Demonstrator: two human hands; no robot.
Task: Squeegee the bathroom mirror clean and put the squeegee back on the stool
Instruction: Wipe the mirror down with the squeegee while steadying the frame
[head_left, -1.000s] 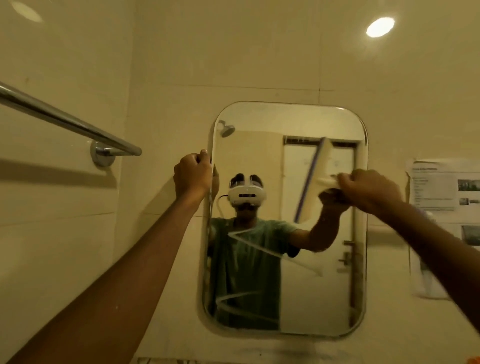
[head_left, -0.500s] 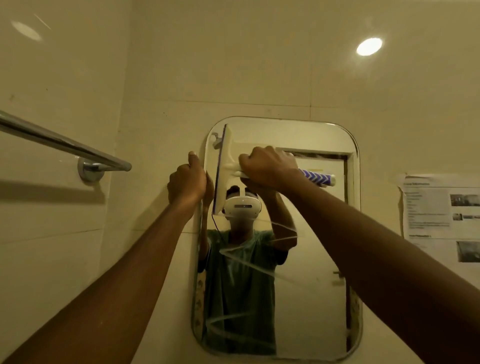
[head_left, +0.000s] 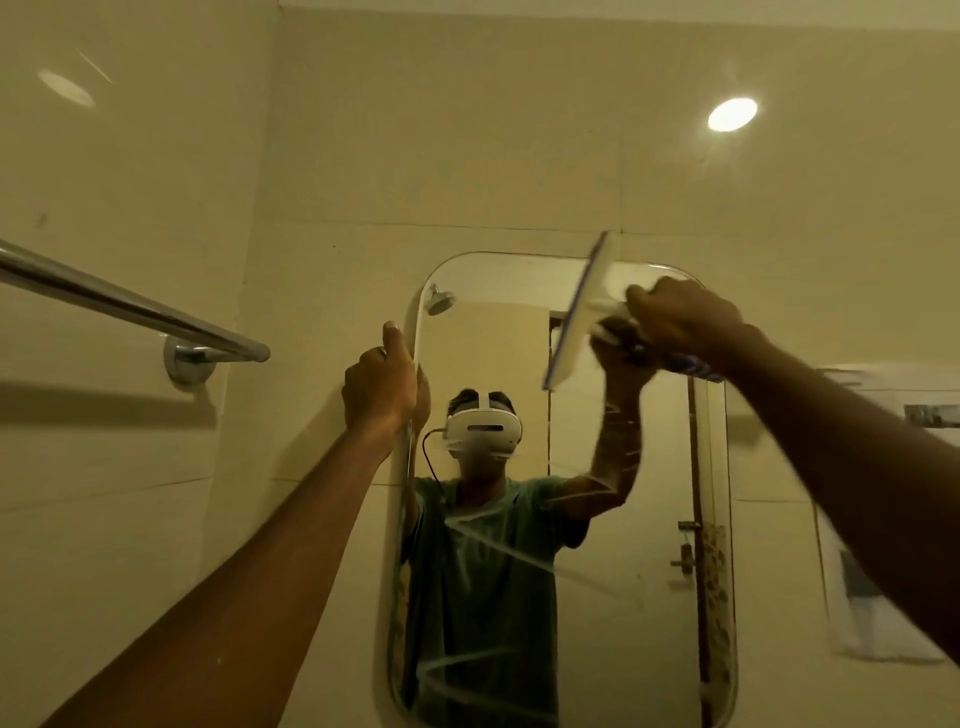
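Note:
The rounded bathroom mirror (head_left: 613, 545) hangs on the tiled wall straight ahead, with thin wet streaks across its lower half. My right hand (head_left: 683, 317) grips the handle of a white squeegee (head_left: 582, 312) with a blue blade edge. The blade stands nearly upright against the mirror's top right part, its tip above the top edge. My left hand (head_left: 382, 387) is closed around the mirror's left edge, about a third of the way down. The stool is out of view.
A chrome towel rail (head_left: 130, 306) juts from the left wall beside the mirror. A paper notice (head_left: 893, 467) is stuck to the wall at the right. A ceiling light (head_left: 732, 114) shines above.
My right hand has swept the squeegee from the mirror's top left across to its top right. The left hand has stayed on the mirror's edge. The view has tilted upward.

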